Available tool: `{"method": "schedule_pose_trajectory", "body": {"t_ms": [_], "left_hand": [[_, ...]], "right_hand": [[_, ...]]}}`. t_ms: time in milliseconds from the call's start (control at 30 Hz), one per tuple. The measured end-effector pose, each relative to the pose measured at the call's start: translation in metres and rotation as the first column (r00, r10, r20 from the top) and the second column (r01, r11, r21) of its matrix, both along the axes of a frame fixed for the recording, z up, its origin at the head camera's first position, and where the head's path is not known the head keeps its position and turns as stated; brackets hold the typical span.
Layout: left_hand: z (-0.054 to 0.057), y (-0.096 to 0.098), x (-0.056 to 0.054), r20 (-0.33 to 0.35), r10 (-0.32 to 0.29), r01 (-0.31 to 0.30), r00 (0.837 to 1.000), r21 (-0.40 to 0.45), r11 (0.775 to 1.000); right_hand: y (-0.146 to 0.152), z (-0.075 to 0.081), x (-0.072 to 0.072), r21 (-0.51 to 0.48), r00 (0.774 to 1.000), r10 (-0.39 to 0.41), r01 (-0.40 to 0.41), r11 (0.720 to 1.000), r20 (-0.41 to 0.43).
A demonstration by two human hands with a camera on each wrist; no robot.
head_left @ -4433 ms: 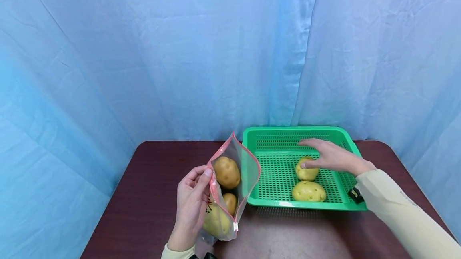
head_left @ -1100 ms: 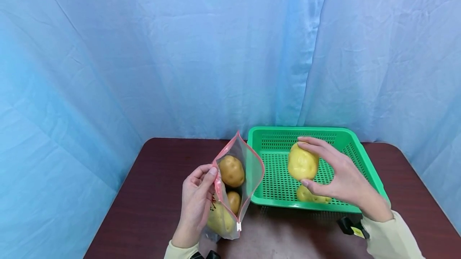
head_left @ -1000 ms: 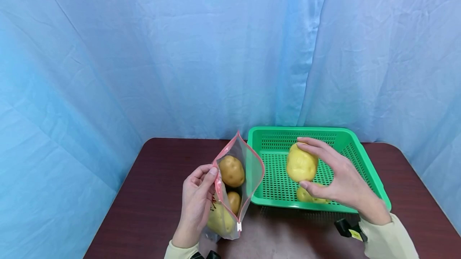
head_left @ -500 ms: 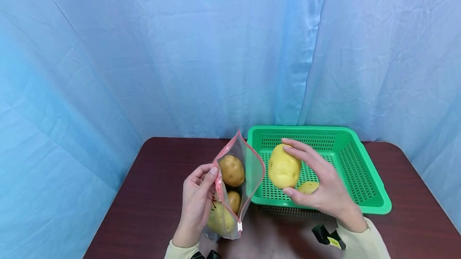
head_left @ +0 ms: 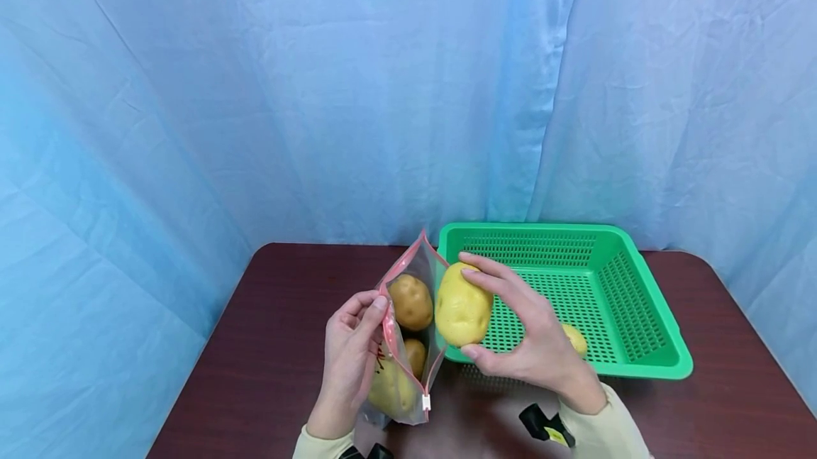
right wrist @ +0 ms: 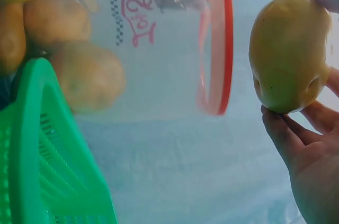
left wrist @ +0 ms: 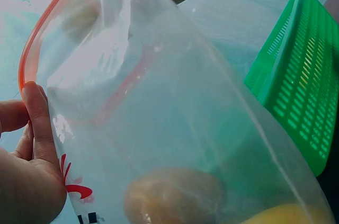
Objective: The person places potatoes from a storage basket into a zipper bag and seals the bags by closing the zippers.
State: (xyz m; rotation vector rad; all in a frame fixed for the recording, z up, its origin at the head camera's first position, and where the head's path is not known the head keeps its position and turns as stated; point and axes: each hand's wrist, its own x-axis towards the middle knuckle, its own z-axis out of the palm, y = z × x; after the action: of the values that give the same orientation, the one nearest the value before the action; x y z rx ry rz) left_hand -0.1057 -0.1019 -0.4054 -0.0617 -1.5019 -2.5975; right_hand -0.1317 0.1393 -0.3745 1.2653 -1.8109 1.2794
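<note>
My left hand (head_left: 351, 356) pinches the pink-edged rim of a clear zip bag (head_left: 440, 374), whose mouth gapes upward. Several potatoes, one brown potato (head_left: 410, 302) among them, lie inside. A white slider sits at the rim's near corner. In my right hand (head_left: 532, 328) a yellow potato (head_left: 462, 306) is gripped between thumb and fingers, at the right side of the bag's mouth. The right wrist view shows that potato (right wrist: 290, 49) apart from the bag's red-edged rim (right wrist: 225, 44). Through the film in the left wrist view, a potato (left wrist: 175, 197) looks blurred.
A green perforated basket (head_left: 664, 317) stands right of the bag on the dark wooden table (head_left: 255, 360). Another yellow potato (head_left: 575, 339) lies in it, partly hidden by my right hand. Pale blue curtains (head_left: 383, 90) hang behind and beside the table.
The right hand has taken a yellow potato out of the basket and carried it left to the bag's mouth. My left hand keeps its pinch on the rim, almost still.
</note>
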Motion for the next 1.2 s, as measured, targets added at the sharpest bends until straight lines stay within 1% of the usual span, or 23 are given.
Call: {"method": "schedule_pose_trajectory", "body": {"t_ms": [133, 300, 433, 633, 900, 1000, 1100, 1200], "left_hand": [[0.0, 0.0, 0.0, 0.004, 0.001, -0.001, 1.0, 0.0, 1.0], [0.0, 0.0, 0.0, 0.008, 0.003, -0.003, 1.0, -0.001, 1.0], [0.001, 0.0, 0.001, 0.008, 0.002, -0.002, 1.0, -0.008, 1.0], [0.001, -0.001, 0.002, 0.007, 0.006, -0.006, 1.0, -0.02, 1.0], [0.002, -0.002, 0.002, 0.015, 0.01, -0.009, 1.0, -0.025, 1.0], [0.003, -0.003, 0.003, 0.016, 0.017, -0.017, 1.0, -0.03, 0.999], [0.003, -0.005, 0.003, 0.02, 0.024, -0.023, 1.0, -0.027, 0.999], [0.003, -0.005, 0.002, 0.025, 0.026, -0.025, 0.999, -0.024, 0.999]], "right_hand": [[-0.008, -0.001, 0.001, 0.03, 1.0, 0.008, -0.008, 1.0, -0.004], [-0.015, -0.001, 0.002, 0.117, 1.0, -0.018, 0.017, 0.993, 0.009], [-0.02, 0.0, 0.003, 0.196, 0.998, -0.059, 0.056, 0.979, 0.007], [-0.024, 0.0, 0.004, 0.292, 0.993, -0.118, 0.112, 0.95, 0.002], [-0.027, 0.001, 0.005, 0.398, 0.984, -0.173, 0.14, 0.907, 0.047], [-0.029, 0.003, 0.006, 0.443, 0.973, -0.223, 0.175, 0.879, 0.059], [-0.031, 0.006, 0.009, 0.499, 0.957, -0.279, 0.206, 0.842, 0.077], [-0.033, 0.008, 0.009, 0.538, 0.948, -0.305, 0.212, 0.816, 0.087]]}}
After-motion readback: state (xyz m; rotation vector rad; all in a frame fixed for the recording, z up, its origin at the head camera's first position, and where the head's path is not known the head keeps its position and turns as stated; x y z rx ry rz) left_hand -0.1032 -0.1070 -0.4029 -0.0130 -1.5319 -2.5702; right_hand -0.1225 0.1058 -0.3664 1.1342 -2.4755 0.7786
